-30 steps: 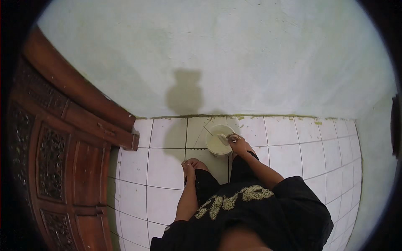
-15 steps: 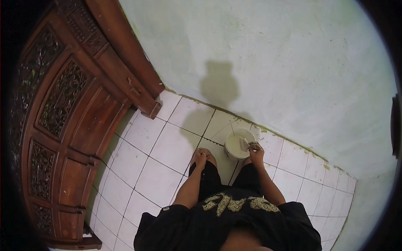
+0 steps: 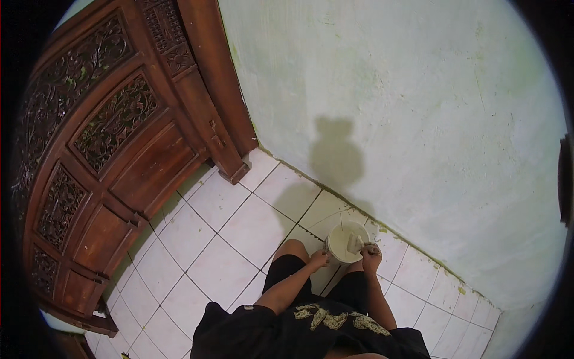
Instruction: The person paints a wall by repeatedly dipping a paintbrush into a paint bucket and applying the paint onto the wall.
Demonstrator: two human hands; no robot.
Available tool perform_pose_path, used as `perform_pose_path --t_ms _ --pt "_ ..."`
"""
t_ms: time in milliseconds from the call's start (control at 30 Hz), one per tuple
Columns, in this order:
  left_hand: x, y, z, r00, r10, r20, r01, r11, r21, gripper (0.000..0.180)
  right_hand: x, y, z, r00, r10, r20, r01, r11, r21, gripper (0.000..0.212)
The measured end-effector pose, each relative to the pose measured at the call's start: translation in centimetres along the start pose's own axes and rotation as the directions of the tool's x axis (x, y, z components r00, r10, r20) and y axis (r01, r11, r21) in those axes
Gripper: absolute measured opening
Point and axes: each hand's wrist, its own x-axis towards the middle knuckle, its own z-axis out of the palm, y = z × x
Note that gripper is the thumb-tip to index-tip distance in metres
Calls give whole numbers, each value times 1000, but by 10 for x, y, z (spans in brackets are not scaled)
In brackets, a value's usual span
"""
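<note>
A white bucket (image 3: 331, 258) of pale paint stands on the tiled floor between my knees and the wall. My right hand (image 3: 371, 258) is closed around a paintbrush (image 3: 355, 243), at the bucket's right rim. The brush's broad, paint-coated head lies over the pale paint inside. Curled at the bucket's near-left edge is my left hand (image 3: 319, 260). Its fingers are closed, and I cannot tell whether they grip the rim.
A pale green, patchy wall (image 3: 418, 131) rises beyond the bucket. Carved brown wooden furniture (image 3: 149, 161) fills the left side, its foot near the corner. White floor tiles (image 3: 221, 263) lie around me, with paint spots along the wall's base (image 3: 439, 261).
My left hand has left my knee and moved right to the bucket's edge. The right hand stays at the bucket with the paintbrush. The whole view has shifted.
</note>
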Motion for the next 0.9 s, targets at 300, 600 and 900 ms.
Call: perform_pose_path --t_ms 300,600,900 --pt "13 5 15 995 25 -96 -29 999 -40 38 12 26 -15 983 159 -97 -140 974 176 8" --pt "-14 20 44 964 -25 -266 -33 977 -212 29 19 1 -37 909 414 42 -385 798 463 20" --pt "-13 37 25 940 22 -341 -114 961 -251 19 22 7 -41 805 557 204 -569 626 534 25"
